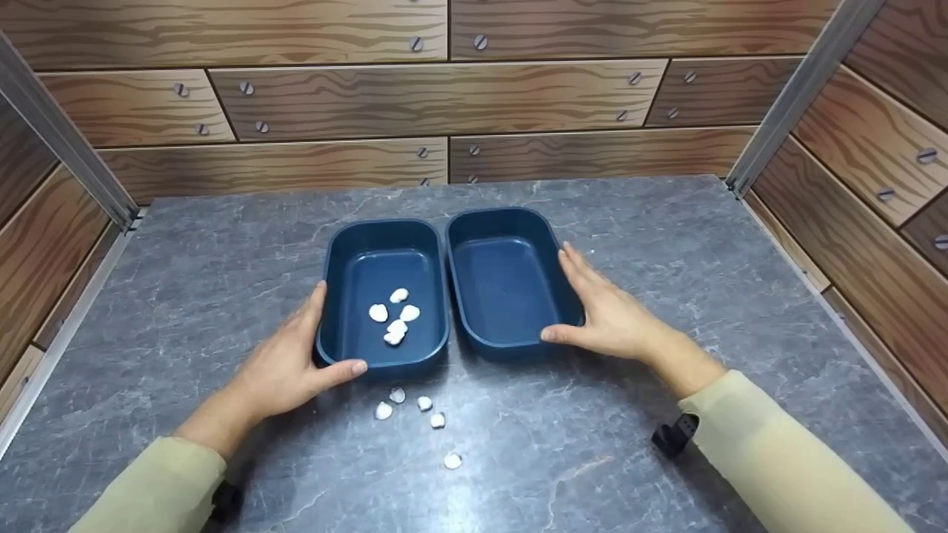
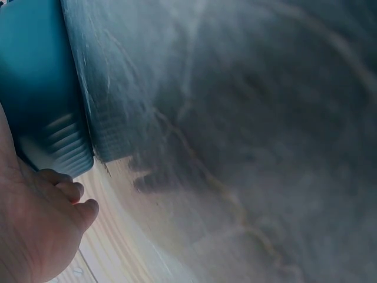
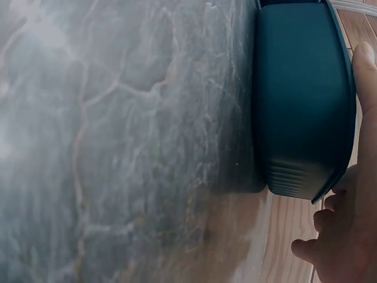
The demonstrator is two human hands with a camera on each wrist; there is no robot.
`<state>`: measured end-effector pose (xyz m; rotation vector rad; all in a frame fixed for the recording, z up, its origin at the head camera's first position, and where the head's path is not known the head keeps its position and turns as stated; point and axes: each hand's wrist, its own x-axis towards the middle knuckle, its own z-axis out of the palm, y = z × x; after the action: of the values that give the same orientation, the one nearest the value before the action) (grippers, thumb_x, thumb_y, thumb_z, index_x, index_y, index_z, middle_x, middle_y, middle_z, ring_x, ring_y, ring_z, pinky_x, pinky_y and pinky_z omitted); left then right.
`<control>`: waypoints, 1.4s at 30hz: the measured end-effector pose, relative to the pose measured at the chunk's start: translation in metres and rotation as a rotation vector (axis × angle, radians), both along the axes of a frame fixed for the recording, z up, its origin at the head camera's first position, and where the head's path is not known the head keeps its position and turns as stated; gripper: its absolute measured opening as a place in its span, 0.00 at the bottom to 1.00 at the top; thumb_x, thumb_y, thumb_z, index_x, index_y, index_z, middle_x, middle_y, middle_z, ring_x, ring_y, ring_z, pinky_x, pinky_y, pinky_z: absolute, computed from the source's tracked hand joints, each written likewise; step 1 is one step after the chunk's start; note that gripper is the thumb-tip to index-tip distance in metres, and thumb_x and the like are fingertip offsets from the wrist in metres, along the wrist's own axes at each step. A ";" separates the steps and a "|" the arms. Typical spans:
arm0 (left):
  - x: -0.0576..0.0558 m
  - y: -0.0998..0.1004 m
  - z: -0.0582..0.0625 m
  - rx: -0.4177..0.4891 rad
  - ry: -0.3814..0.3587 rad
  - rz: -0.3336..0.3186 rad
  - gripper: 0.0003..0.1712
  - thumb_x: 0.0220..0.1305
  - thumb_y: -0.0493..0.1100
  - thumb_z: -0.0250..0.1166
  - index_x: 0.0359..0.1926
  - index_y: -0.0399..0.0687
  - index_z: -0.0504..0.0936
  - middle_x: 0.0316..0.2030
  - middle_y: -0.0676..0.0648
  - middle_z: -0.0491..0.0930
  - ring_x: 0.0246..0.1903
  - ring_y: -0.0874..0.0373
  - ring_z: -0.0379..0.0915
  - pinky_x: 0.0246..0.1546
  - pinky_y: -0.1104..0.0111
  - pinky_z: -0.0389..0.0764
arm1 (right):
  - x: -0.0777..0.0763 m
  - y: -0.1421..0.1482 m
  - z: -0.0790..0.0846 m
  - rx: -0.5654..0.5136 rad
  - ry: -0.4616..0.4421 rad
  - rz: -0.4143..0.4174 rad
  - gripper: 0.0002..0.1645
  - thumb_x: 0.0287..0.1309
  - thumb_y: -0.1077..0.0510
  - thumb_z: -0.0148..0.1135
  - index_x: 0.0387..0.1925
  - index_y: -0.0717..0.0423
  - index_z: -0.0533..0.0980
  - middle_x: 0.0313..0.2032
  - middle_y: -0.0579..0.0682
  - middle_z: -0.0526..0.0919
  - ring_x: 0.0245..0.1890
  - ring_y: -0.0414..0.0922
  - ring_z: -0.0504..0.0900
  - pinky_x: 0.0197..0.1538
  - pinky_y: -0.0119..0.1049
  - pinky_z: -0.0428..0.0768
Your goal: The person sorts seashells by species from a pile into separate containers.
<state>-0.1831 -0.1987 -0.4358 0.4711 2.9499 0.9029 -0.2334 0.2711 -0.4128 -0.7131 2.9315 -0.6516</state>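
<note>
Two dark blue rectangular tubs stand side by side in the head view. Several small white pebble-like pieces lie in the left tub, while the right tub holds nothing. My left hand rests against the left tub's outer side, thumb at its near corner. On the far side of the pair, my right hand touches the right tub's outer wall, its thumb over the near rim. Both wrist views show a tub wall, the left tub and the right tub, beside the hands; the fingertips' contact is partly hidden.
Several more white pieces lie scattered on the grey marbled table in front of the tubs. Wood-patterned panels wall in the back and both sides, with metal posts at the corners.
</note>
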 end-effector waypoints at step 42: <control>0.011 -0.009 0.009 0.026 0.043 0.006 0.76 0.57 0.76 0.73 0.87 0.51 0.36 0.84 0.36 0.46 0.79 0.34 0.52 0.70 0.33 0.63 | -0.002 0.002 -0.012 -0.087 0.000 0.026 0.70 0.63 0.29 0.69 0.86 0.54 0.40 0.86 0.54 0.37 0.82 0.62 0.49 0.77 0.67 0.56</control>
<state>-0.1725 -0.2073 -0.4268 0.4890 2.9828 0.9449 -0.2359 0.2729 -0.4247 -0.7578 2.9043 -0.7801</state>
